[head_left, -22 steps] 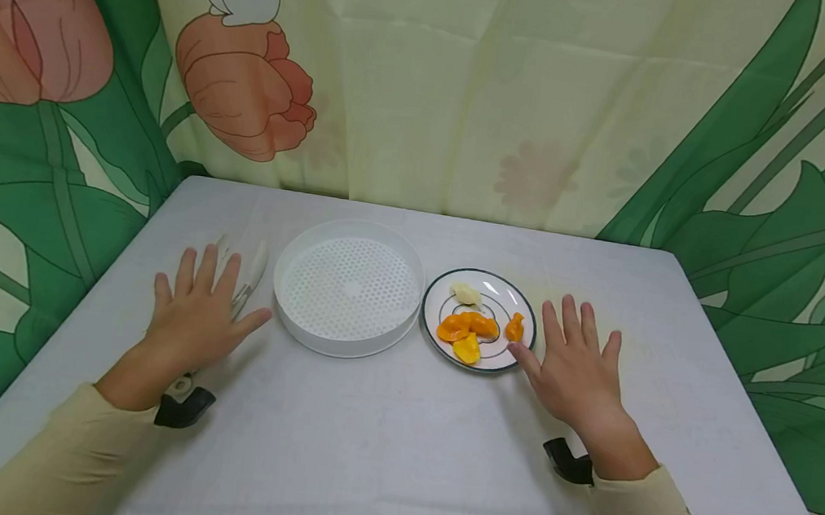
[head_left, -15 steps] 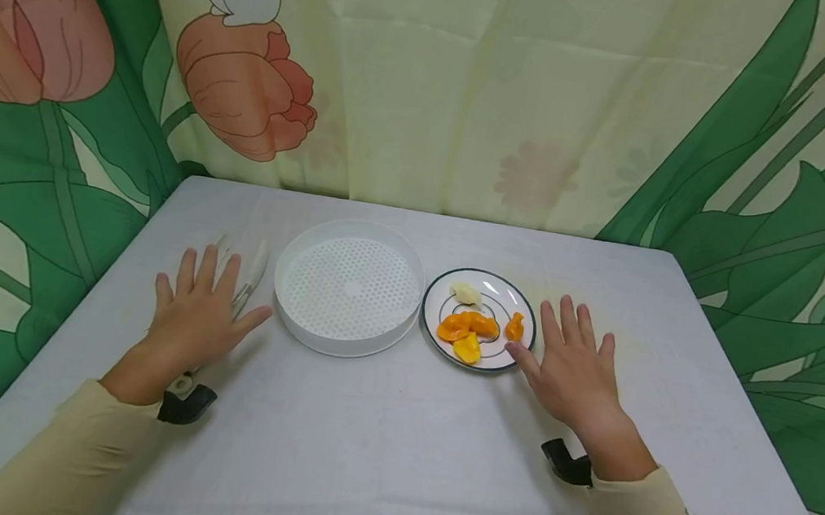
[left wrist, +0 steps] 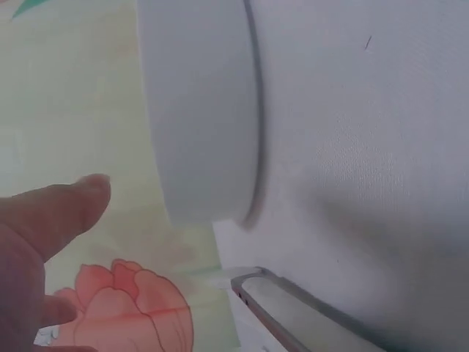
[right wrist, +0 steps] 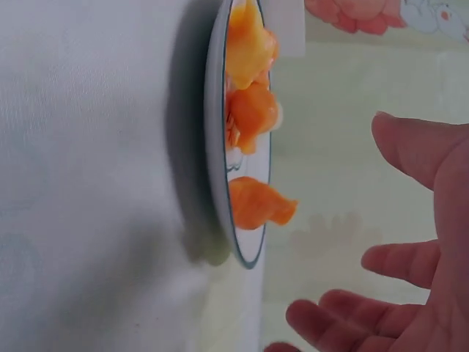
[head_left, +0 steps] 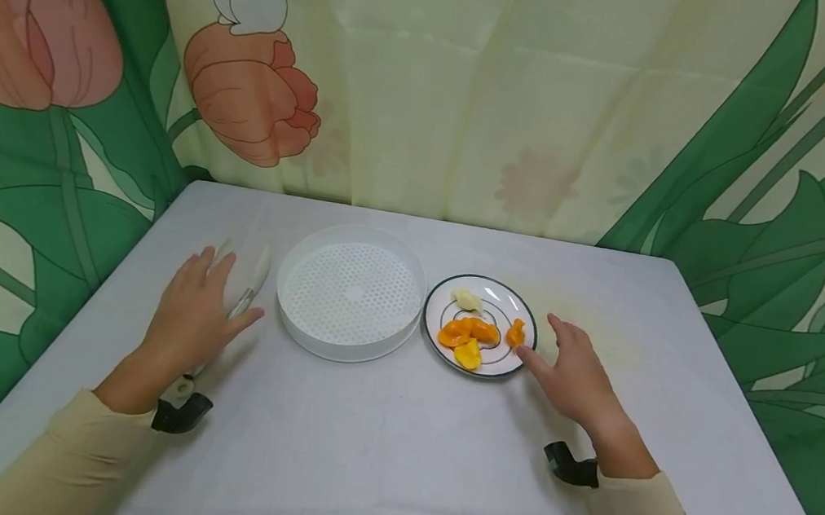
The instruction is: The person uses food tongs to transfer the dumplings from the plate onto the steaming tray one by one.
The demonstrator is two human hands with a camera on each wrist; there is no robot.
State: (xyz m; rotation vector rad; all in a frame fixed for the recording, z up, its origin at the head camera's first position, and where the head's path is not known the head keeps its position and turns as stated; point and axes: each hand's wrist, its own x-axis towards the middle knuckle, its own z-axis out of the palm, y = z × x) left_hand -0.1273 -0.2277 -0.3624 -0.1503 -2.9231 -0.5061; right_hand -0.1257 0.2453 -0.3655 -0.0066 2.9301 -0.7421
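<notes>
My left hand (head_left: 190,312) hovers over a pair of tongs (head_left: 251,283) with pale tips and metal arms, partly hidden beneath it. The tongs (left wrist: 293,315) also show below the fingers in the left wrist view. Nothing is held there; its fingers are spread loosely. My right hand (head_left: 574,378) hangs just right of a white plate (head_left: 502,365) with a dark rim, thumb over the rim in the head view, fingers loosely bent and holding nothing. On the plate lie dumpling-like pieces: several orange pieces (head_left: 468,330), a yellow piece (head_left: 468,354) and a pale piece (head_left: 466,299).
Between the hands stands a round white steamer tray (head_left: 350,293) with a perforated base and low wall, close beside the plate. A white cloth covers the table (head_left: 381,451). Behind hangs a curtain (head_left: 412,94) printed with tulips and a rabbit.
Both hands have turned at the wrist and their fingers have bent from a flat spread. The right fingertips have come lower. Tongs, steamer tray and plate stay in place.
</notes>
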